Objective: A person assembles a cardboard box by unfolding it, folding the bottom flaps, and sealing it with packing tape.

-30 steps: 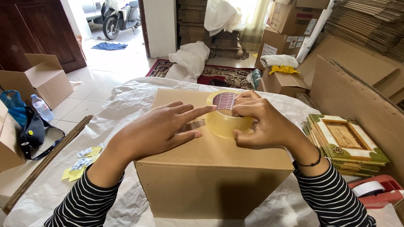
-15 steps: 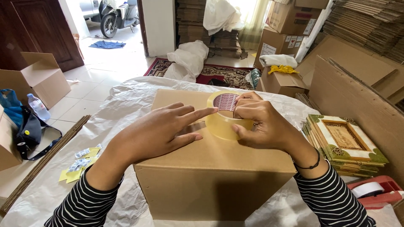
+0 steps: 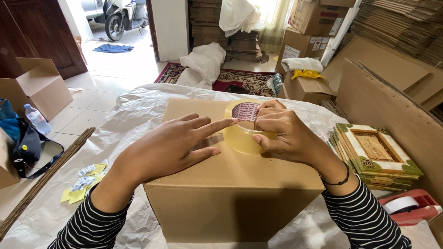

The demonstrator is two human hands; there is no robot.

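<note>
The right hand (image 3: 288, 136) grips the clear round roll of packing tape (image 3: 244, 127) upright on the closed brown cardboard box (image 3: 230, 184), while the open left hand (image 3: 173, 145) lies flat just left of it (forefinger touching the roll's rim).

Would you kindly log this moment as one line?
left hand: flat on cardboard box | right hand: gripping tape roll | roll: on box top

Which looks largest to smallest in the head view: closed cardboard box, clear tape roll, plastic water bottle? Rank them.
1. Closed brown cardboard box
2. Clear packing tape roll
3. Plastic water bottle, though it lies farther from the camera, so this is unsure.
</note>
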